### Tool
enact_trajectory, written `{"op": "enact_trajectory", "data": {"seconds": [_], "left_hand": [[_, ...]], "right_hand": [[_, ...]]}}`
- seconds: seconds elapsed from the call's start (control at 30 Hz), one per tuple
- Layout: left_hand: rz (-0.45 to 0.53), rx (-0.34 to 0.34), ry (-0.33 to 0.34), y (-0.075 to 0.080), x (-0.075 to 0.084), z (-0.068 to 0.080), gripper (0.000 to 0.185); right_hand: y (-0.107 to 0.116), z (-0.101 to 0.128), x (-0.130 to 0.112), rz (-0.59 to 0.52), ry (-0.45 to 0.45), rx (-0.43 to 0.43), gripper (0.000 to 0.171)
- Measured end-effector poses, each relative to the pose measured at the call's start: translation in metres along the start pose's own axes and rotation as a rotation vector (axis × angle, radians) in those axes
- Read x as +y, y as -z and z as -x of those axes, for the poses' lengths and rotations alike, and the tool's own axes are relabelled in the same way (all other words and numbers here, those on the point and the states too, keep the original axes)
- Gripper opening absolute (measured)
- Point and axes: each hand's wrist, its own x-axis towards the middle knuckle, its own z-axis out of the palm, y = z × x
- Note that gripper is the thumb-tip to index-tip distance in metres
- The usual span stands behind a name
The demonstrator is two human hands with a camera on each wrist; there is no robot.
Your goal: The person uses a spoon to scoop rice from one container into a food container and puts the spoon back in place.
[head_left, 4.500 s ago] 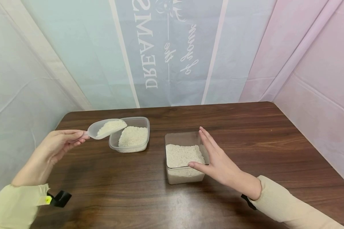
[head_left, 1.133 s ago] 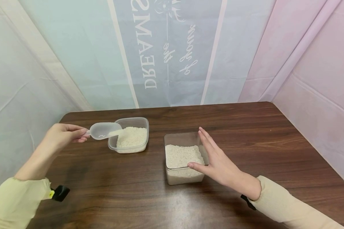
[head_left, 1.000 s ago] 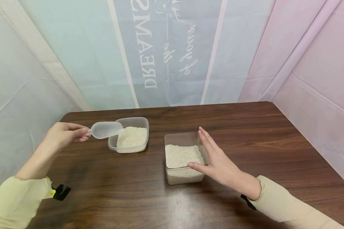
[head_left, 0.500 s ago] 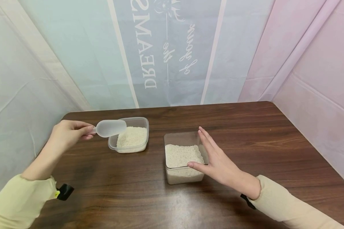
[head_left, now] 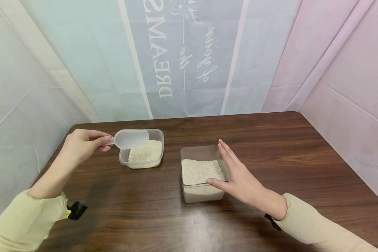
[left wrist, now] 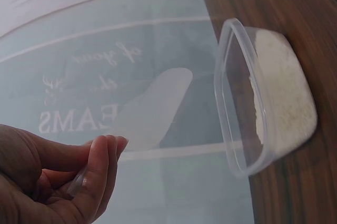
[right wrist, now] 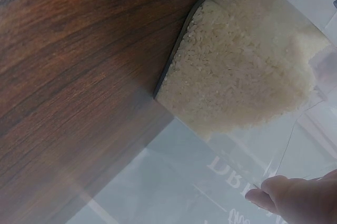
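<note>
The left hand [head_left: 82,147] pinched the handle of a see-through scoop [head_left: 130,138] and held it over the small tub [head_left: 159,134] of rice. The right hand [head_left: 239,176] had flat, straight fingers resting on the side of the square box [head_left: 196,151] of rice, on the table [head_left: 271,140]

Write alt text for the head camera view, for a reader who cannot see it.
A person's left hand holds an empty translucent scoop over a shallow tub of rice on a dark wooden table. The right hand, fingers straight, steadies a square container of rice. Pastel sheets hang behind.
</note>
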Motion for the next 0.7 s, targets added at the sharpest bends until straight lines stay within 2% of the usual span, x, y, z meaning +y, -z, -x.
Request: {"op": "enact_trajectory", "data": {"seconds": [0.5, 0.7], "left_hand": [[0.056, -0.024, -0.053, -0.010, 0.025, 0.002, 0.029], [0.037, -0.018, -0.077, -0.013, 0.037, 0.005, 0.029]], "right_hand": [[0.000, 0.001, 0.000, -0.001, 0.006, 0.005, 0.095], [0.000, 0.000, 0.000, -0.002, 0.006, 0.004, 0.094]]}}
